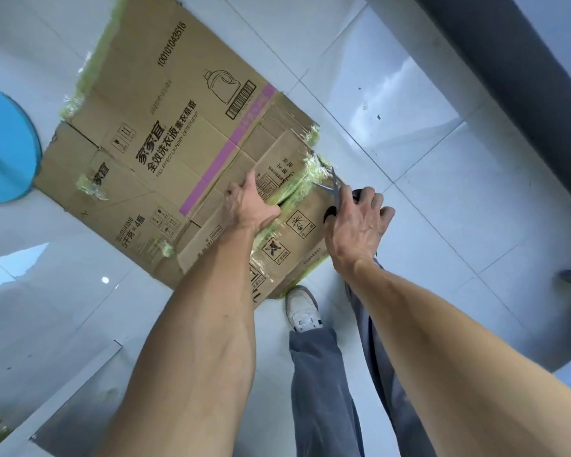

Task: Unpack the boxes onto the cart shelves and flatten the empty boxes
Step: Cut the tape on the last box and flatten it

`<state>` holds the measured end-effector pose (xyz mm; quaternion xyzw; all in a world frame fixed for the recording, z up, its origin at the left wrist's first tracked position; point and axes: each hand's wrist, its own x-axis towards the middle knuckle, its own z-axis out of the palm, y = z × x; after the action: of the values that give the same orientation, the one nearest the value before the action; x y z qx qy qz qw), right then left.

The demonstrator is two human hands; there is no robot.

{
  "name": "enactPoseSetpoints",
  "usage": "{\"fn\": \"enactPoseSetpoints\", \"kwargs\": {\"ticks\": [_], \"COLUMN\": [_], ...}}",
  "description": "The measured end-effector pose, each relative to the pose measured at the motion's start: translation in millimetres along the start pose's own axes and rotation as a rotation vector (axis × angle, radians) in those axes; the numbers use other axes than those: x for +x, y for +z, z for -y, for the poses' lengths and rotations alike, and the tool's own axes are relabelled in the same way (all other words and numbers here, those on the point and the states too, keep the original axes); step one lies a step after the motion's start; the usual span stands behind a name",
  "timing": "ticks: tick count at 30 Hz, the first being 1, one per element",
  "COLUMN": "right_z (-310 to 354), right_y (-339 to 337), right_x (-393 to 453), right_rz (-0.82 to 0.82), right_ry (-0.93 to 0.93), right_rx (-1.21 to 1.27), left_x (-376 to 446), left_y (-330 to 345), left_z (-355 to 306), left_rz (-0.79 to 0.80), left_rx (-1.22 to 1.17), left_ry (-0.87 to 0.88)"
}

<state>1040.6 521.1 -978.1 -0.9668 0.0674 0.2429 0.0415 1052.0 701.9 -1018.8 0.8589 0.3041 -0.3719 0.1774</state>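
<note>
Glossy tile floor (409, 179) — right hand (356, 222) grips scissors (335, 189) cutting taped box (165, 153); left hand (249, 206), fingers flat, presses close by — blade slip risks injury

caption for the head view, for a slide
Left hand steadies flattened brown cardboard box while right hand cuts its green tape with black-handled scissors.

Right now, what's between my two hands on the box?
In the head view, a yellow-green taped seam of the cardboard box lies between left hand and right hand, which holds scissors.
</note>
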Motion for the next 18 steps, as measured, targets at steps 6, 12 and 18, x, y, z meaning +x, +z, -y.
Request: {"fn": "enactPoseSetpoints", "kwargs": {"ticks": [6,12,18], "right_z": [11,11,6], "right_y": [-15,-24,-39], "right_x": [-4,-5,9], "right_rz": [0.053,0.106,0.124], "right_ry": [-0.034,-0.085,-0.221], "right_rx": [-0.023,-0.094,-0.184], "left_x": [-10,-14,-15], "left_y": [13,13,22], "left_z": [1,5,6], "left_rz": [-0.066,-0.096,-0.138], "left_rx": [-0.014,-0.006,0.018], "left_ry": [-0.007,-0.009,0.006]}}
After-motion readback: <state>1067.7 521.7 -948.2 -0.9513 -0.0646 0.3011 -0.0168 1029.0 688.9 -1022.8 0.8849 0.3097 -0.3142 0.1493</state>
